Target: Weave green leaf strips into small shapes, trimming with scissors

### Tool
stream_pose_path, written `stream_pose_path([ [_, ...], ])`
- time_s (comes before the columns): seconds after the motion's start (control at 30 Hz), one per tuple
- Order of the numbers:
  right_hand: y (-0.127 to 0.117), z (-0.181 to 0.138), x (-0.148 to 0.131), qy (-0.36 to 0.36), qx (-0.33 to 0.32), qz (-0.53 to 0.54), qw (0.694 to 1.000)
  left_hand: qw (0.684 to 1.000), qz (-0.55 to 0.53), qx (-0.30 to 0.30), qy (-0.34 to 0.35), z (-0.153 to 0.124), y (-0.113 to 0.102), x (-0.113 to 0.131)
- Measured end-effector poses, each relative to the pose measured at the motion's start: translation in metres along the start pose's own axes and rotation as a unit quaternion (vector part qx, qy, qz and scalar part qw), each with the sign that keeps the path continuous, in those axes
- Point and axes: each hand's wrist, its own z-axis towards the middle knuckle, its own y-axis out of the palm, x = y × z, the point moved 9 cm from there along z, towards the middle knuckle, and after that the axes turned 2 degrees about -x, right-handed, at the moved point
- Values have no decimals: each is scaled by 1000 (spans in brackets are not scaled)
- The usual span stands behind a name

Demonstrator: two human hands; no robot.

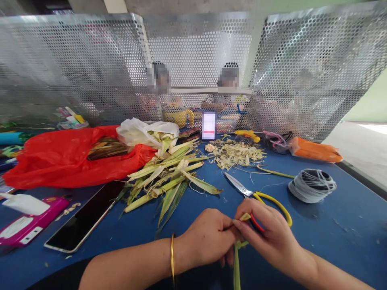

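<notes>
Both of my hands meet at the front of the table around a pale green corn husk strip [237,268]. My left hand [208,235], with a gold bangle at the wrist, pinches it with closed fingers. Opposite, my right hand [269,233] grips the strip's upper end between thumb and fingers. The strip hangs down below the hands, and a small folded part shows between the fingertips. Just behind my right hand lie scissors [242,186] with yellow and red handles; the hand partly covers them. A heap of corn husks [169,177] lies beyond my left hand.
A red plastic bag [66,157] and a dark phone [87,217] lie left. Husk scraps [238,153] are piled behind the scissors. A spool of pale string [311,185] and an orange packet [316,150] are at right. A perforated metal screen [199,44] stands behind, with people beyond.
</notes>
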Motion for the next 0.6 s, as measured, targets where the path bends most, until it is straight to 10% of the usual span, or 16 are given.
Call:
stream_pose_path([
  [0.33,-9,-9,-35,-151,69,-190,968,978,-122,166,24,1,-38,10],
  [0.6,-16,-7,-10,-38,94,-192,976,979,-84,176,50,2,-41,7],
])
